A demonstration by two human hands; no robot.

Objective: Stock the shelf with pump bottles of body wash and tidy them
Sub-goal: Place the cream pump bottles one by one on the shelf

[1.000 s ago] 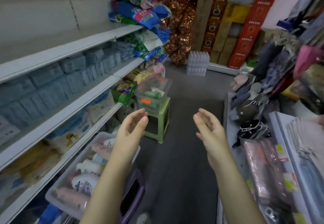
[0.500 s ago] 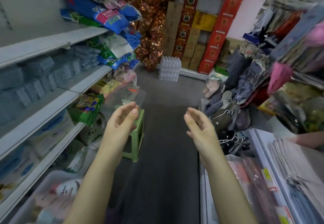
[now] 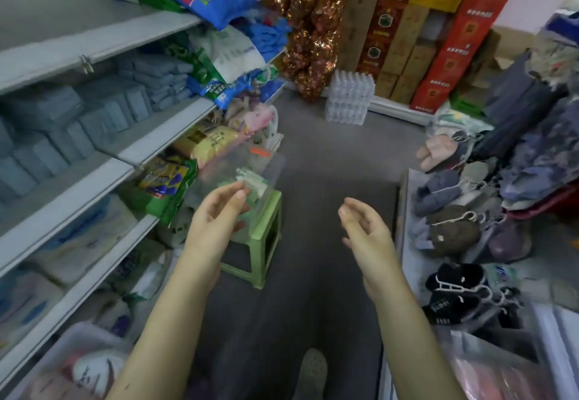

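Two empty grips, left hand (image 3: 216, 222) and right hand (image 3: 367, 234), released near one green stool (image 3: 270, 211).

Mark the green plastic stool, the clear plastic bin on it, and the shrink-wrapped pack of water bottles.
Green plastic stool (image 3: 268, 211): head view, side just below the seat.
Clear plastic bin (image 3: 266, 164): head view, right wall.
Shrink-wrapped pack of water bottles (image 3: 349, 98): head view, middle of front face.

Bare floor (image 3: 322, 164) ran open down the middle, hemmed by packed shelves (image 3: 72, 199) on the left and a heaped table (image 3: 406, 243) on the right, a green stool (image 3: 272, 227) carrying a clear box (image 3: 260, 167) jutting in.
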